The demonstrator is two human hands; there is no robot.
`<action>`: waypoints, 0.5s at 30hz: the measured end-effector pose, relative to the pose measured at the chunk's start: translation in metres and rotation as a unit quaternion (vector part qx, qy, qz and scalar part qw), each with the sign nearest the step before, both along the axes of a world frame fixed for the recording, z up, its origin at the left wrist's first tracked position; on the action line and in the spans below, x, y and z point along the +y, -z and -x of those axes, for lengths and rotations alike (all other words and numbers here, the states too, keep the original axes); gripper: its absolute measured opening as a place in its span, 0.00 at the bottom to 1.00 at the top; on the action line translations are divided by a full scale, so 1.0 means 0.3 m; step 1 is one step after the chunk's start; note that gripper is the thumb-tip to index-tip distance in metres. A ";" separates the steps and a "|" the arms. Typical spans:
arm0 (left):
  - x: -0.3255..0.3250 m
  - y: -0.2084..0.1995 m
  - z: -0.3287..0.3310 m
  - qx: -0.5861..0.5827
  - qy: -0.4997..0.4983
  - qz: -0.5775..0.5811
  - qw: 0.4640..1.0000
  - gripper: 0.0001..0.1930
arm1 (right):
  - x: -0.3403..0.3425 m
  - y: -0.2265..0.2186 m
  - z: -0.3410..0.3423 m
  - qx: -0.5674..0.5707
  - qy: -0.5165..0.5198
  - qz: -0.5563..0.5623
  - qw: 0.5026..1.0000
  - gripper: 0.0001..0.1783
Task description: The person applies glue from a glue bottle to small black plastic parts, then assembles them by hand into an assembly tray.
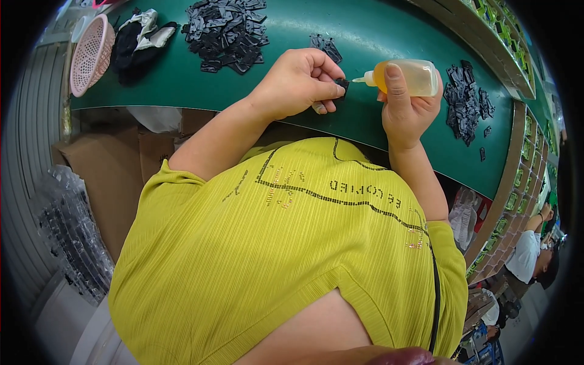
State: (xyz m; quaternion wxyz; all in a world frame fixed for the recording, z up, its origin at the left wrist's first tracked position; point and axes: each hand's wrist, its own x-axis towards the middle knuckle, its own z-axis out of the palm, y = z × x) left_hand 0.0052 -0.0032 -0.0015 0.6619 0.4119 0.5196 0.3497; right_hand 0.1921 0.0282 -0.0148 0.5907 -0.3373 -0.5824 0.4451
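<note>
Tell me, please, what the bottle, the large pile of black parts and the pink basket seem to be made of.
Bottle: probably soft plastic, translucent, since yellowish liquid shows through.
Large pile of black parts: likely moulded plastic, slightly glossy, given the repeated shapes and highlights.
Pink basket: apparently stiff plastic, judging by its perforated wall; finish hard to judge.

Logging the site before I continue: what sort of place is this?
Likely a small-parts factory workshop: black parts heaped on a green worktable, a squeeze bottle in the right hand, other people beyond.
</note>
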 end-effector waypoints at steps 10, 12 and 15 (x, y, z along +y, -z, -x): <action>0.001 -0.005 0.002 0.001 -0.016 0.006 1.000 0.09 | 0.014 -0.005 -0.026 0.107 -0.057 0.065 0.990 0.09; 0.004 -0.007 0.002 0.003 -0.017 0.008 1.000 0.09 | -0.002 -0.008 -0.012 0.102 -0.062 0.076 0.990 0.08; 0.006 -0.002 0.002 0.006 -0.021 0.003 1.000 0.09 | -0.015 -0.014 -0.006 0.061 -0.067 0.065 0.994 0.09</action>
